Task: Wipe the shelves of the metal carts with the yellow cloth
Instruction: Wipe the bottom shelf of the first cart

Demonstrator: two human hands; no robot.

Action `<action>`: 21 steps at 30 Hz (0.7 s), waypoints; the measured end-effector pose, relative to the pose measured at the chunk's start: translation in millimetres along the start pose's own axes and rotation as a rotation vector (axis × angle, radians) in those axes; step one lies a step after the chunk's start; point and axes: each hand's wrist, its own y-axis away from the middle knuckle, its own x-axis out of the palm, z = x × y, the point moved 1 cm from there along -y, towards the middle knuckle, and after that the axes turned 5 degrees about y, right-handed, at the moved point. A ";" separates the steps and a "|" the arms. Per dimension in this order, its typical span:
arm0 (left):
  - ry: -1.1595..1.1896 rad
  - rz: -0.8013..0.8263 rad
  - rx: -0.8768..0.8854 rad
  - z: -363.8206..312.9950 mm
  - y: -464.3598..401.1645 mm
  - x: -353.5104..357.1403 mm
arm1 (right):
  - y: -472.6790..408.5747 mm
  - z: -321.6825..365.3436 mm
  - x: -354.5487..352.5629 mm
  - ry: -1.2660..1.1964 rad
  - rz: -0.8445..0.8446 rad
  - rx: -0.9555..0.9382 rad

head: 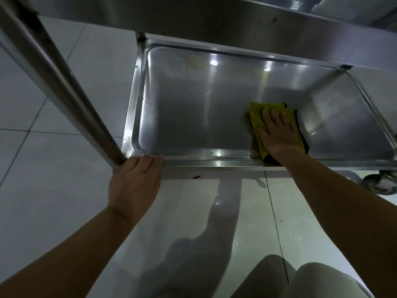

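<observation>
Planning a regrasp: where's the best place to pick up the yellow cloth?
Probably the far edge of the yellow cloth, pinched from above: it lies flat on the lower shelf, the right hand presses its middle, and that edge shows free beyond the fingertips.

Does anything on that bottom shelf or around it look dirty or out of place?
Yes. Small dark specks sit on the lower shelf's front rim, left of the yellow cloth under the right hand. A reddish-brown smear marks the edge below that rim, and a faint stain shows at the far left corner.
</observation>
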 end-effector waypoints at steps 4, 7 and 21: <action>-0.017 -0.020 -0.028 0.7 0.1 1.8 | 1.5 36.6 -5.1 -0.032 -0.014 0.015; -0.015 -0.016 -0.013 3.6 -0.6 2.9 | -2.6 84.6 -10.7 -0.021 -0.050 -0.141; -0.008 -0.056 -0.036 12.9 -2.0 2.2 | -17.5 253.7 -38.6 -0.032 -0.013 -0.582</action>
